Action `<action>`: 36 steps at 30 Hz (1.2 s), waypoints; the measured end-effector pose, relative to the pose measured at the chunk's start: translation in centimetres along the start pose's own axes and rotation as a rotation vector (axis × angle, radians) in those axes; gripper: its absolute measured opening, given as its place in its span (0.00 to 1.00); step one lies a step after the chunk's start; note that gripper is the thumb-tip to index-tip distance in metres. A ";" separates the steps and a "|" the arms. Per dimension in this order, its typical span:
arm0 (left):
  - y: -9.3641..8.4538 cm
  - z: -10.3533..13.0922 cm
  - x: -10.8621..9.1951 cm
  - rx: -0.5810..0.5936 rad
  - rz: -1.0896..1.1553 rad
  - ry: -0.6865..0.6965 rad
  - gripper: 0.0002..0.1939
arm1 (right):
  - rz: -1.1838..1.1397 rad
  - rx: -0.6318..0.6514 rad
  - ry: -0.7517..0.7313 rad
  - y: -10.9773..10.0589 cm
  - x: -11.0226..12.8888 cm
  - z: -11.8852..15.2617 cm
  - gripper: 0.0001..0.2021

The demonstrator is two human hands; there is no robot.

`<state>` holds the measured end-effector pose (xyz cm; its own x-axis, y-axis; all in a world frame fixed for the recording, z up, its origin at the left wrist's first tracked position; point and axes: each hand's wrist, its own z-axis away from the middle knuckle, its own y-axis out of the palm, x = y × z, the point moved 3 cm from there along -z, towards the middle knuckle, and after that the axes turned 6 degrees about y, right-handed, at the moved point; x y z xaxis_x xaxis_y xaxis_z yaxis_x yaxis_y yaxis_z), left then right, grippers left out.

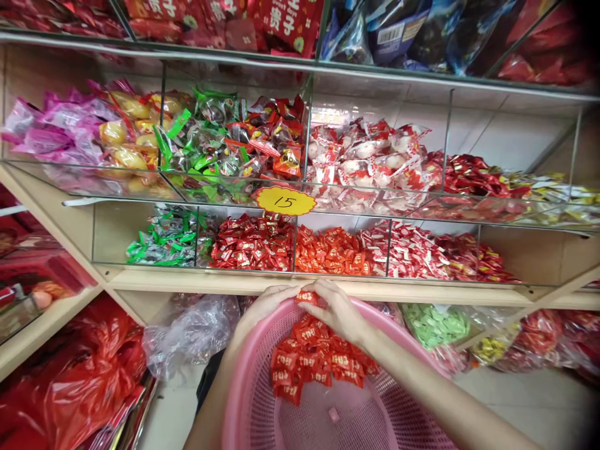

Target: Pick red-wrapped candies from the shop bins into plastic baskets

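Observation:
A pink plastic basket [239, 375] leans against the lower shelf edge, with red-orange wrapped candies [319, 362] heaped on its far inner side. My left hand [276, 303] lies over the basket's far rim, fingers close together and pointing right; whether anything is under them is hidden. My right hand [335, 309] curls over the same rim, its fingers closed around a few red-orange candies [307, 297]. The fingertips of both hands nearly meet. Just beyond them, matching orange candies [332, 250] fill a clear compartment.
Clear shelf bins hold green [171, 234], dark red [253, 240] and red-white candies [403, 250]. A yellow "15" tag [287, 201] hangs above. Bagged candies [435, 325] lie under the shelf at right, a clear plastic bag [197, 331] and red bags [94, 375] at left.

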<state>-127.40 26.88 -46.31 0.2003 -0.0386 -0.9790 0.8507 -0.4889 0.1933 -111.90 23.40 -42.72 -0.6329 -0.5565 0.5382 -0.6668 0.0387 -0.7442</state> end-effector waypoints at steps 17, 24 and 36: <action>0.0 0.1 1.1 -0.102 0.185 -0.099 0.10 | -0.677 0.004 0.438 1.6 -1.7 1.3 0.17; 0.0 0.4 0.8 -0.091 0.138 -0.084 0.11 | -0.651 -0.006 0.427 1.4 -1.3 1.6 0.14; -0.1 -0.1 1.0 -0.102 0.167 -0.074 0.09 | -0.049 0.050 0.343 1.6 0.6 0.8 0.18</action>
<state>-127.26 26.99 -47.35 0.3097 -0.1773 -0.9342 0.8543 -0.3795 0.3552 -113.03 22.51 -43.95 -0.7019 -0.2452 0.6687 -0.6847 -0.0265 -0.7284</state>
